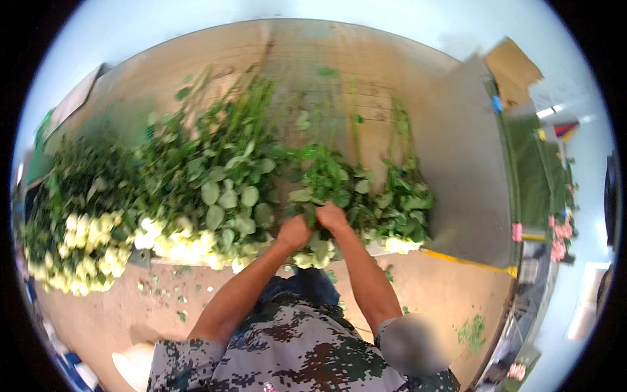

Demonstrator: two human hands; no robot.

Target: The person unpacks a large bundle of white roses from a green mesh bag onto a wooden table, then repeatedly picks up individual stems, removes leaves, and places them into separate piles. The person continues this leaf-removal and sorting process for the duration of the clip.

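Long-stemmed cream-white roses [186,245] lie along the near edge of a worktable [460,196], blooms towards me and stems pointing away. My left hand [294,232] and my right hand [331,216] are close together over a leafy bunch [325,171] in the middle. Both hands have their fingers curled in among the leaves; what exactly each one grips is hidden. White blooms [311,258] of this bunch show between my forearms. A smaller bunch [404,206] with white blooms lies to the right of my right hand.
Cut leaves [182,299] are scattered on the floor below the table. A white rounded object [134,365] stands at the lower left. At the right are a cardboard piece [512,73], green sheeting [534,171] and pink flowers [561,240]. A yellow strip [470,262] runs along the table's near edge.
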